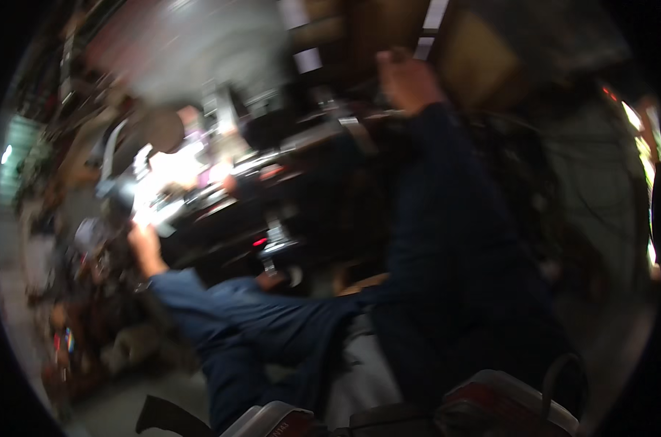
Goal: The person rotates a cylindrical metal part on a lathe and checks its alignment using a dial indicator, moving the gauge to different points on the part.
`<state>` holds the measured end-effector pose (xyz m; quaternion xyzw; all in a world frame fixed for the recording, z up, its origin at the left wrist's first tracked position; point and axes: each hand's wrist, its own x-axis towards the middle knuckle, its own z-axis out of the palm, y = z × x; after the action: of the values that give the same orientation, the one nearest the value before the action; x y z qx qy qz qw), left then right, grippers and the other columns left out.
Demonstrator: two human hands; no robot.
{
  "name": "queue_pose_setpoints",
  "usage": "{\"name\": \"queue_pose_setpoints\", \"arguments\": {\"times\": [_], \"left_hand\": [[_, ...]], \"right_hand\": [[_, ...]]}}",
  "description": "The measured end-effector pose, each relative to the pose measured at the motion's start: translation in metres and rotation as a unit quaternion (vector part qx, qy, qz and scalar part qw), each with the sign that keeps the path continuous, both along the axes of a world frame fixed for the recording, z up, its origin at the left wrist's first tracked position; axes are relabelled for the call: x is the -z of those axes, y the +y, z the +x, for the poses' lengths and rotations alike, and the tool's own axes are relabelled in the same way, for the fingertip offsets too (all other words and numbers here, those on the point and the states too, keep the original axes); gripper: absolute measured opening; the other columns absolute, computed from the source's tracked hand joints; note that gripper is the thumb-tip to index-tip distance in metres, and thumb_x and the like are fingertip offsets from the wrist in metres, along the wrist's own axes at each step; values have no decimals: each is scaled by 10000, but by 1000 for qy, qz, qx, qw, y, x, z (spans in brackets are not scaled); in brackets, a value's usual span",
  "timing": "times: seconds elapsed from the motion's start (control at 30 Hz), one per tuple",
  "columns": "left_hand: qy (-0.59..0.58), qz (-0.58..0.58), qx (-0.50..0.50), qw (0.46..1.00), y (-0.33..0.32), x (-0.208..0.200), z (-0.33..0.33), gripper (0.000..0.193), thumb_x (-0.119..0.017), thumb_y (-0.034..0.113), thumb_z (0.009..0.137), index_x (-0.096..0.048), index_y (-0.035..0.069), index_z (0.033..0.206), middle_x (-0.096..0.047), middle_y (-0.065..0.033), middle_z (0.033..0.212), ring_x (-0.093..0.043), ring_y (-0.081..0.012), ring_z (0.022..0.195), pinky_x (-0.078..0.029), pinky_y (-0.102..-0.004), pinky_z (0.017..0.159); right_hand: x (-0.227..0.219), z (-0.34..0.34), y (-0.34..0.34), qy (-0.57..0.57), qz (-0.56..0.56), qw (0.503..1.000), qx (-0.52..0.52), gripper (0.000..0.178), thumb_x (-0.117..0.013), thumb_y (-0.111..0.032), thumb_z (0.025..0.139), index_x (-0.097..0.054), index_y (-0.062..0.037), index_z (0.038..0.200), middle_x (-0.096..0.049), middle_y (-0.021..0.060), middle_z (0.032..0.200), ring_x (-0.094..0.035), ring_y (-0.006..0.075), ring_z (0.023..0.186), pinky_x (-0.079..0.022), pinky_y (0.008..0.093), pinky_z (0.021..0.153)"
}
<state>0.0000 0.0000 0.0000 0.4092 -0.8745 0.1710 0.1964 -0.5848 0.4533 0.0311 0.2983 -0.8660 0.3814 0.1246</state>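
Observation:
The whole picture is smeared by motion. My left hand (147, 247) is at the left, just below a lamp (120, 194) whose glare washes out its fingertips; I cannot make out whether it holds anything. Farther right and higher up, my right hand (410, 81) is raised with its fingers curled closed. Something small and dark shows at its top, too blurred to name. Between the hands stretches a long dark machine (308, 138) with shiny metal parts, perhaps a lathe. A round dark part (161, 130) stands near the brightly lit area.
A large grey rounded surface (221, 51) fills the upper left. Brown box-like shapes (476, 58) stand behind my right hand. Below the machine's middle are a small red light (260, 242) and a bright metal fitting (278, 237). Cluttered items (90, 255) line the left side.

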Motion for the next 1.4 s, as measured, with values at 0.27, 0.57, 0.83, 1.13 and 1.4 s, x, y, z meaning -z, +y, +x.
{"name": "queue_pose_setpoints", "arguments": {"times": [0.27, 0.57, 0.83, 1.13, 1.4], "left_hand": [[90, 65, 24, 994, -6, 63, -91, 202, -553, 121, 931, -624, -52, 1008, -701, -228, 918, -677, -362, 797, -532, -463, 695], [374, 94, 35, 922, 59, 52, -107, 239, -557, 169, 957, -644, -42, 1027, -708, -187, 975, -673, -296, 848, -536, -410, 754], [498, 99, 89, 857, 115, 43, -103, 273, -561, 212, 980, -662, -34, 1045, -714, -150, 1025, -670, -237, 893, -539, -364, 806], [474, 47, -36, 879, 179, 25, -112, 195, -566, 123, 912, -721, 77, 1023, -726, -118, 951, -686, -243, 884, -531, -365, 806], [493, -14, 17, 870, 185, 10, -110, 97, -687, 142, 862, -705, 68, 923, -705, -85, 855, -665, -232, 732, -526, -341, 675]], "right_hand": [[67, 80, 216, -36, 6, 995, 96, 422, -537, -250, 942, -533, -24, 1298, -585, 218, 1240, -551, 389, 1128, -427, 493, 961], [117, 39, 424, -96, 18, 917, 386, 372, -653, -149, 836, -589, -9, 1175, -591, 276, 1121, -570, 435, 1082, -464, 500, 911], [148, -52, 522, -176, 256, 868, 388, 697, -720, -386, 850, -462, -12, 1378, -472, 260, 1382, -504, 416, 1236, -442, 520, 997], [179, -70, 579, -156, 337, 890, 263, 992, -816, -279, 775, -220, 13, 1512, -380, 259, 1487, -368, 379, 1388, -342, 462, 1122], [87, -26, 536, 52, 142, 872, 465, 793, -789, -315, 800, -387, 50, 1378, -598, 276, 1198, -616, 423, 1062, -488, 507, 910]]}}
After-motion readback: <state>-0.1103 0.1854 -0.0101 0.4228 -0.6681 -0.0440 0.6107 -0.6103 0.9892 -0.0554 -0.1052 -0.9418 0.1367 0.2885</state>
